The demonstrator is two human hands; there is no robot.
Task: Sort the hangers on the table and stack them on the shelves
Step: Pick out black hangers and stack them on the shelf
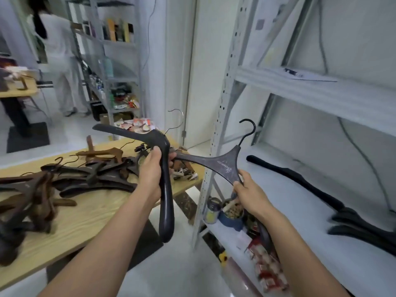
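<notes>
both hands busy here: left hand (pixel 151 174) has its fingers (pixel 172 157) curled tight round one arm of a dark hanger with a silver hook (pixel 166 200), right hand (pixel 248 189) grips the lower arm of a second dark hanger with a black hook (pixel 225 166), both up in the air. hanger pile (pixel 85 179) sits on the wooden tabletop (pixel 85 221) at 9 o'clock, a few black hangers (pixel 342 211) lie on the white shelf (pixel 289 189) at 3 o'clock
</notes>
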